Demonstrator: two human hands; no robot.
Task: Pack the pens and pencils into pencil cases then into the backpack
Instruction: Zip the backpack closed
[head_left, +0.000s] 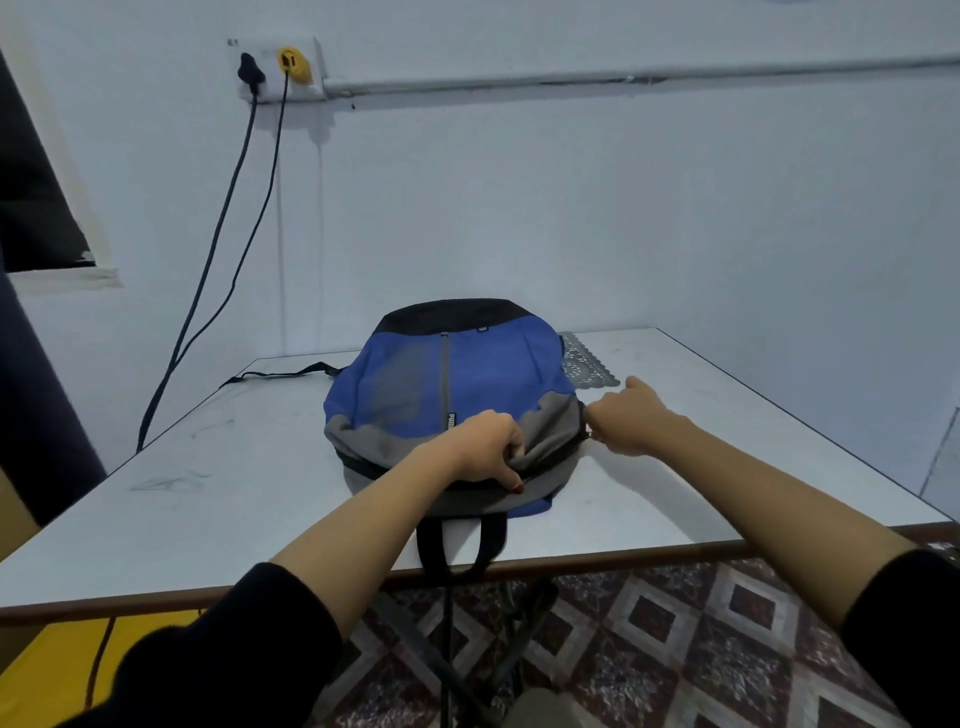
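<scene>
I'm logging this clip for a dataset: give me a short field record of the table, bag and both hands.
surface: white table
bag: blue, grey and black backpack, lying flat
left hand: grips the grey fabric by the zip
right hand: at the bag's right edge, seems to pinch the zip
other: lace mat behind the bag
pens, cases: none in view

The pale bluish wall (571, 208) ahead of me carried a white conduit (623, 78) and a socket board (270, 91), from which two dark cables (223, 208) hung down. I faced a white table (208, 493) with a brown edge. A dark window (31, 197) sat at my left, and diamond-patterned floor tiles (675, 639) lay below.
</scene>
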